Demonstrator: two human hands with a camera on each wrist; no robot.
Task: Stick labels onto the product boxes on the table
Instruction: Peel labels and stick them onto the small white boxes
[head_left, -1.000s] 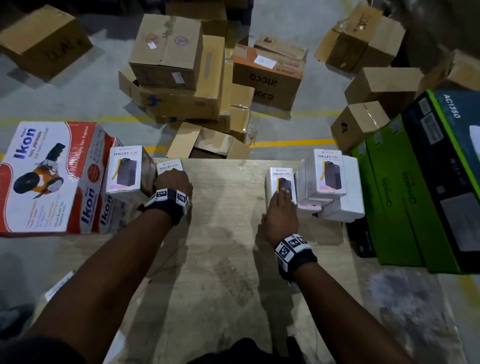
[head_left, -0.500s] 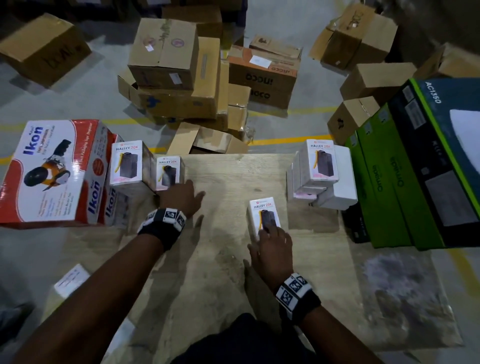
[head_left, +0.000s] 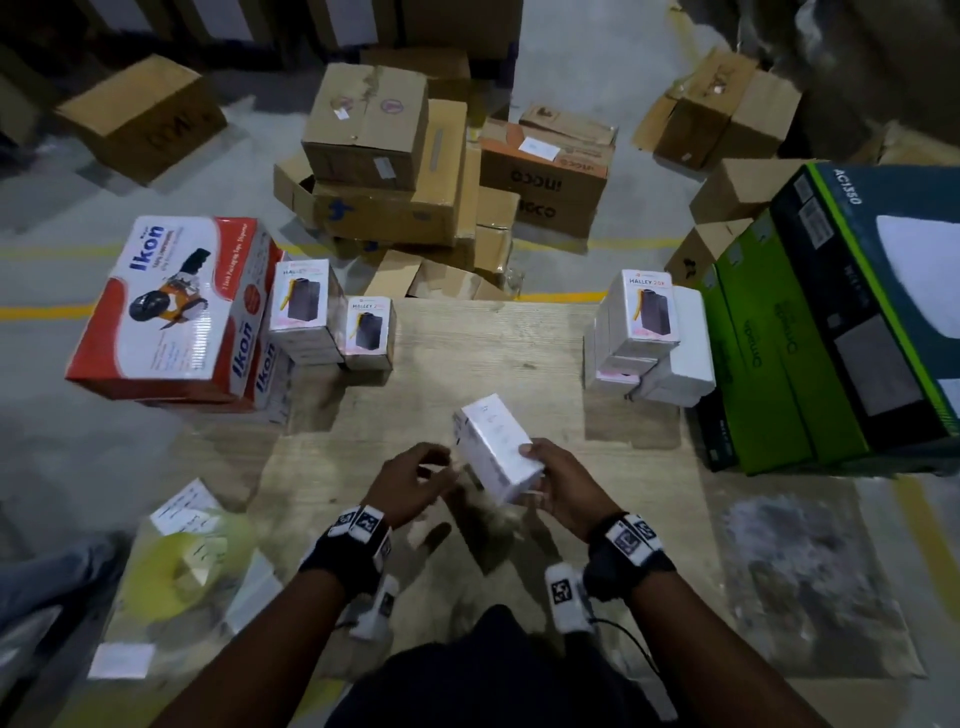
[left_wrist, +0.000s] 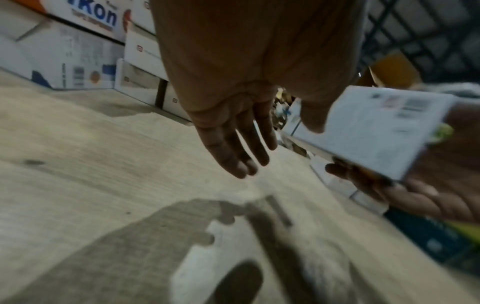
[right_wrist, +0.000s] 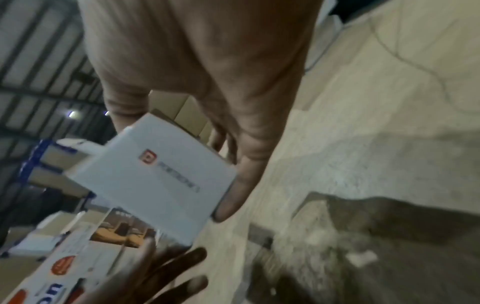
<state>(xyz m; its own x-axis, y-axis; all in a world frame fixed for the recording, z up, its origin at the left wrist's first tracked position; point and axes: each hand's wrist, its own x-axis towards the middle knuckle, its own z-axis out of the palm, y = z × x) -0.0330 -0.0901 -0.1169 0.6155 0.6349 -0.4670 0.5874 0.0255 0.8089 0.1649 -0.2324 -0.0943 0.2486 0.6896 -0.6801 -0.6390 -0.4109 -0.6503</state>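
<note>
A large red-and-white cardboard Ikon box (head_left: 171, 312) overhangs the left edge of the pale wooden table (head_left: 493, 343). Just right of it stand two small white Halley product boxes (head_left: 332, 317). Bare tabletop lies open between these and a stack of white product boxes (head_left: 649, 343) near the right edge. Above the table's near middle, the left hand (head_left: 413, 480) has relaxed fingers and holds nothing, just beside a small white product box (head_left: 496, 447) held tilted in the air. The right hand (head_left: 569, 486) grips that box, thumb on top. Green-and-black cartons (head_left: 810, 332) border the right side.
</note>
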